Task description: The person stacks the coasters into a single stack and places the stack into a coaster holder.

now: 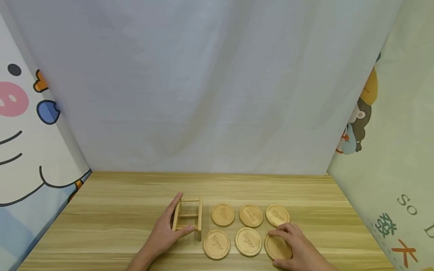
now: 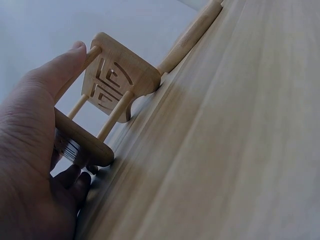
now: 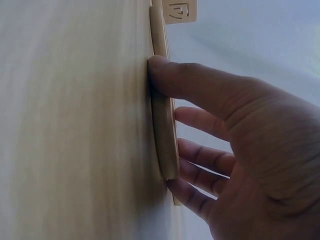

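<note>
Gripping slotted wooden coaster rack (image 1: 189,215) with left hand (image 1: 165,233); pinching near-row rightmost wooden coaster (image 1: 276,248), on table (image 1: 118,205), with right hand (image 1: 299,246). Probably light, stiff, slightly slippery (best held across rim).

1. The left hand (image 1: 163,232) was bent into a grip, its thumb and forefinger spread apart.
2. The right hand (image 1: 298,246) was curved in a grip, its thumb set opposite the parted fingers.

Fingers (image 3: 202,121) round a wooden disc (image 3: 165,130), apparently flat on the tabletop (image 3: 75,125), a slotted wooden panel (image 3: 180,10) beyond.
</note>
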Motion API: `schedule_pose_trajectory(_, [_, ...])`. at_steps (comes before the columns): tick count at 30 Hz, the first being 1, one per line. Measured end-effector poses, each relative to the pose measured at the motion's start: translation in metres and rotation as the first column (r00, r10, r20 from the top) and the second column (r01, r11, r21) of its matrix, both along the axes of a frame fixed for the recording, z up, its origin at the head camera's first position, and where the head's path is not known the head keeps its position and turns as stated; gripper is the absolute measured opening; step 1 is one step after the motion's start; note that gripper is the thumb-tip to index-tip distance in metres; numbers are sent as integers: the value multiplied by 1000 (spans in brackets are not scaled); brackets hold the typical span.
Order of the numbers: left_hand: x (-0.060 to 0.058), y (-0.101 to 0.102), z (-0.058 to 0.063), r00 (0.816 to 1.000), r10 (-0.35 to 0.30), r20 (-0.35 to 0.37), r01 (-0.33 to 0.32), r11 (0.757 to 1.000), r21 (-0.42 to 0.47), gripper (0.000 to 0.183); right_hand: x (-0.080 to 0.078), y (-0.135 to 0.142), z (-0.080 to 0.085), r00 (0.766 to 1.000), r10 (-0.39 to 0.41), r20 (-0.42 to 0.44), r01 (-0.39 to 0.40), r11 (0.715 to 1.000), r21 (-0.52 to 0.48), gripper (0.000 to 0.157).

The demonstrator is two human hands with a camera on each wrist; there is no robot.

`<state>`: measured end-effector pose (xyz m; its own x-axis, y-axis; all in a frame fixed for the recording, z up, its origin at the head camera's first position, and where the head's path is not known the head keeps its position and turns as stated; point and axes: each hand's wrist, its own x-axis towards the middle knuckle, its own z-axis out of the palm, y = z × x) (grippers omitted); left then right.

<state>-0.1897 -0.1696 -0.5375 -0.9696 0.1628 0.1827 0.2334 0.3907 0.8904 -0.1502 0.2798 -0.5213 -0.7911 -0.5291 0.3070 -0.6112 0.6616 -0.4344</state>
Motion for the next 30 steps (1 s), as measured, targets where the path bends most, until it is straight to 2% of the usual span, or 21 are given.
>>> schedule_pose_trajectory(8, [1, 0, 0, 1000, 2, -2, -2, 1000, 4, 109, 3, -3, 5, 997, -57, 60, 55, 998, 23, 72])
schedule_pose_trajectory(18, [1, 0, 1, 1000, -1, -1, 1, 1000, 6, 109, 2, -9, 11, 991, -87, -102, 87, 996, -3, 72])
schedule_pose_trajectory(24, [1, 0, 2, 1000, -6, 4, 6, 1000, 10, 109, 2, -20, 20, 988, -80, -129, 79, 997, -12, 71])
schedule_pose_trajectory(30, [1, 0, 2, 1000, -6, 3, 6, 1000, 6, 108, 3, -33, 25, 992, -80, -96, 80, 997, -7, 68])
